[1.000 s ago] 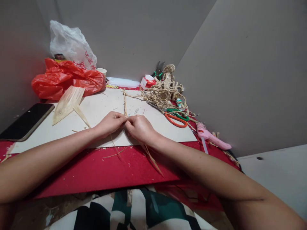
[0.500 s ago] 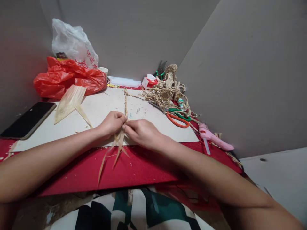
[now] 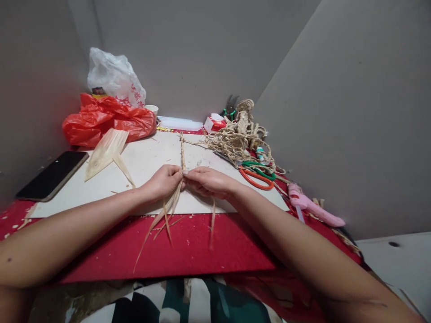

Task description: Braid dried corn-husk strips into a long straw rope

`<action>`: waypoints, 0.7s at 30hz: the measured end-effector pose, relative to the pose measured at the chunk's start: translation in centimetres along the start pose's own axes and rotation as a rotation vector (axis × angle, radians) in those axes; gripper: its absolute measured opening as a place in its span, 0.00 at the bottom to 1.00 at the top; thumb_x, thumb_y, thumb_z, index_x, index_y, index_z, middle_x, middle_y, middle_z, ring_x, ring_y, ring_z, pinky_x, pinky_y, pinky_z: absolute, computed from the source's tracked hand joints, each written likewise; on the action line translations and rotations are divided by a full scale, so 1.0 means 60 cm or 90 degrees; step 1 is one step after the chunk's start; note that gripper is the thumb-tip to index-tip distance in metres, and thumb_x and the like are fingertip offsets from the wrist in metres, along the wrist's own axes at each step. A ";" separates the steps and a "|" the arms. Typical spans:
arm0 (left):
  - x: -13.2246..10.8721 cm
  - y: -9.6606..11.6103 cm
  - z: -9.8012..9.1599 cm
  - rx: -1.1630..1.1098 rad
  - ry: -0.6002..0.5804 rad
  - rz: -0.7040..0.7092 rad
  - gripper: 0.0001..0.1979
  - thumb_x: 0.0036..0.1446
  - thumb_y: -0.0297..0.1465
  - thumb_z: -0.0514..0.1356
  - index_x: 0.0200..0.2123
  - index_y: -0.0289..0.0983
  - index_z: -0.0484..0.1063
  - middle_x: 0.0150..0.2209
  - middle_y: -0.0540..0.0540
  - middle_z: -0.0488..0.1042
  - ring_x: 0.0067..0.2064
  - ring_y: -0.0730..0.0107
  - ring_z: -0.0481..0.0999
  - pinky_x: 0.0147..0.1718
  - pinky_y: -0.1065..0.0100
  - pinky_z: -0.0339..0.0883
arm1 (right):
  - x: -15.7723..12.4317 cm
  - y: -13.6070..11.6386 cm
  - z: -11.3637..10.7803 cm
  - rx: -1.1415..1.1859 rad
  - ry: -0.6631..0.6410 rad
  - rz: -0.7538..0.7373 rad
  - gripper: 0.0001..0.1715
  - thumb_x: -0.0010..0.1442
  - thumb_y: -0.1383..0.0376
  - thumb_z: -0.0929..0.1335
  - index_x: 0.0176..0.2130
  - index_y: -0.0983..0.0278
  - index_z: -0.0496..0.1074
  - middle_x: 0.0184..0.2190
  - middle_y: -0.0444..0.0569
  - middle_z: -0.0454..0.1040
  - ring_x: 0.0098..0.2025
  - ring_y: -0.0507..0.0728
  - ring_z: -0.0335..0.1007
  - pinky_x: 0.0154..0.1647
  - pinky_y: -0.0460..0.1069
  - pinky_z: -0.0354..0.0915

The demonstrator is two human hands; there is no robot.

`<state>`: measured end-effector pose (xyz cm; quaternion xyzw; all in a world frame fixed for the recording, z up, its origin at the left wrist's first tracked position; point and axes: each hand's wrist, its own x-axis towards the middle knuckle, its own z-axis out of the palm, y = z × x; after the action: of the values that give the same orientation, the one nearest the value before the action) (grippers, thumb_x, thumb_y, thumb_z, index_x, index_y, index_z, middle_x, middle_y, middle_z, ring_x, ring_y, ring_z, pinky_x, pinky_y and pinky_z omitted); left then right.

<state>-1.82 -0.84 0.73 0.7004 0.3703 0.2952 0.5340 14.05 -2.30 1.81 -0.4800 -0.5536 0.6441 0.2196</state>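
Both my hands meet at the lower end of a thin braided cord point(image 3: 182, 150) of dry husk, which runs away from me over the white board point(image 3: 148, 154). My left hand point(image 3: 167, 180) pinches the cord's end, and loose husk strips point(image 3: 164, 215) hang from it over the board's front edge. Fingertips touching the left ones, my right hand point(image 3: 210, 181) is closed on husk strands too; one strip point(image 3: 213, 213) dangles below it. Wide dry husk pieces point(image 3: 106, 152) lie on the board left of my hands.
A black phone point(image 3: 54, 175) lies at the left, before red and white plastic bags point(image 3: 111, 121). On the right are a heap of braided cord point(image 3: 235, 137), orange-and-green-handled scissors point(image 3: 257, 177) and a pink glue gun point(image 3: 314, 206). A tissue pack point(image 3: 214, 123) and paper cup point(image 3: 152, 109) stand behind.
My right hand has turned flatter over the join, and a strip now hangs below it. The whole view has shifted slightly, with things sitting lower and further right.
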 end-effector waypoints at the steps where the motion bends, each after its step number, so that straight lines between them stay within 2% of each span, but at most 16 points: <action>1: 0.001 -0.001 0.000 0.008 -0.014 0.013 0.14 0.56 0.28 0.50 0.20 0.34 0.66 0.20 0.47 0.68 0.23 0.77 0.63 0.26 0.72 0.57 | 0.001 0.001 -0.004 0.016 -0.020 0.013 0.21 0.63 0.55 0.59 0.27 0.67 0.64 0.13 0.34 0.45 0.12 0.44 0.35 0.10 0.40 0.36; 5: 0.005 -0.006 -0.002 0.044 -0.018 0.054 0.11 0.56 0.27 0.48 0.24 0.34 0.67 0.26 0.45 0.72 0.30 0.72 0.68 0.34 0.69 0.61 | 0.004 0.003 -0.013 0.124 -0.106 0.059 0.23 0.62 0.53 0.60 0.23 0.65 0.58 0.13 0.34 0.44 0.13 0.43 0.32 0.10 0.39 0.35; 7: 0.006 -0.007 -0.003 0.101 0.003 0.071 0.10 0.56 0.27 0.48 0.25 0.35 0.66 0.27 0.45 0.71 0.31 0.72 0.68 0.34 0.69 0.61 | 0.005 0.005 -0.013 0.193 -0.135 0.069 0.24 0.63 0.55 0.59 0.21 0.64 0.54 0.13 0.34 0.43 0.13 0.43 0.31 0.10 0.39 0.35; 10: 0.005 -0.006 -0.005 0.174 0.015 0.094 0.10 0.57 0.28 0.47 0.26 0.35 0.64 0.27 0.47 0.69 0.30 0.72 0.66 0.33 0.69 0.60 | 0.004 0.006 -0.008 0.298 -0.147 0.084 0.22 0.64 0.59 0.58 0.21 0.65 0.54 0.13 0.34 0.42 0.14 0.44 0.31 0.11 0.38 0.35; 15: 0.001 0.005 -0.011 0.222 -0.019 0.099 0.10 0.56 0.27 0.46 0.28 0.34 0.65 0.28 0.46 0.70 0.31 0.72 0.67 0.34 0.69 0.61 | -0.001 0.008 0.009 0.393 -0.054 0.082 0.19 0.64 0.62 0.58 0.22 0.66 0.58 0.13 0.34 0.41 0.13 0.43 0.31 0.11 0.38 0.34; 18: 0.000 0.018 -0.021 0.256 -0.062 0.059 0.10 0.54 0.26 0.48 0.29 0.33 0.68 0.27 0.47 0.70 0.29 0.72 0.66 0.31 0.70 0.60 | -0.005 0.008 0.022 0.378 0.035 0.063 0.16 0.62 0.65 0.59 0.24 0.67 0.61 0.12 0.33 0.42 0.13 0.43 0.31 0.11 0.39 0.34; 21: -0.003 0.034 -0.028 0.298 -0.067 0.027 0.10 0.52 0.26 0.49 0.28 0.32 0.70 0.23 0.49 0.69 0.26 0.74 0.65 0.28 0.71 0.58 | -0.007 0.008 0.034 0.352 0.100 0.038 0.13 0.61 0.65 0.60 0.26 0.67 0.63 0.11 0.33 0.44 0.12 0.43 0.32 0.11 0.39 0.34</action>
<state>-2.85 -0.39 3.11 0.8274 0.3853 0.1755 0.3691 12.62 -3.78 1.36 -0.4666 -0.3237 0.7376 0.3654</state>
